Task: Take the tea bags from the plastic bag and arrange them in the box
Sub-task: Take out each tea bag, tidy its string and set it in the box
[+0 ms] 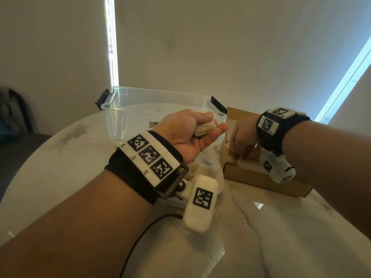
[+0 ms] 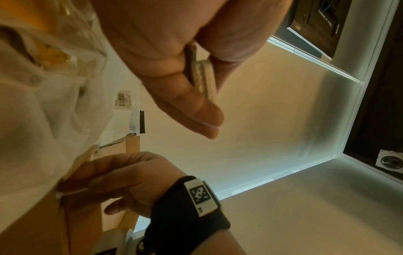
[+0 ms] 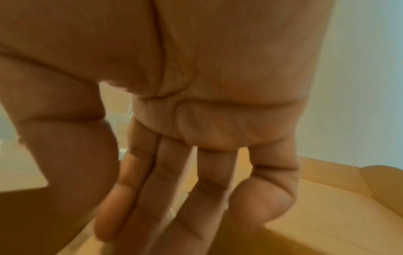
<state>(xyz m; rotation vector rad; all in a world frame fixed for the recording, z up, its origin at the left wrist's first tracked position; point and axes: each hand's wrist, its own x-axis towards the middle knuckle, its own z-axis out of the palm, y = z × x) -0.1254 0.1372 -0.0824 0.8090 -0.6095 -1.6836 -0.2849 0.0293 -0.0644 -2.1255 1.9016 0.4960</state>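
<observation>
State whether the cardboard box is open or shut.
Open: the cardboard box has its flap raised, and the right hand reaches inside.

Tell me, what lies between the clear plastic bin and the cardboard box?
Nothing; in the head view the clear plastic bin and cardboard box sit corner to corner.

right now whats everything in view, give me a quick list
tea bags: small stack, count unclear, beige, in the left palm
tea bag: one, pale, under the right fingertips in the box
cardboard box: one, brown, open, right side of the table
plastic bag: one, whitish, crumpled between the arms, beside the box
clear tub: one, transparent with black latches, behind the hands
table: one, pale marble, round
left hand: palm up, thumb holding the stack
right hand: fingers straight, reaching down into the box
</observation>
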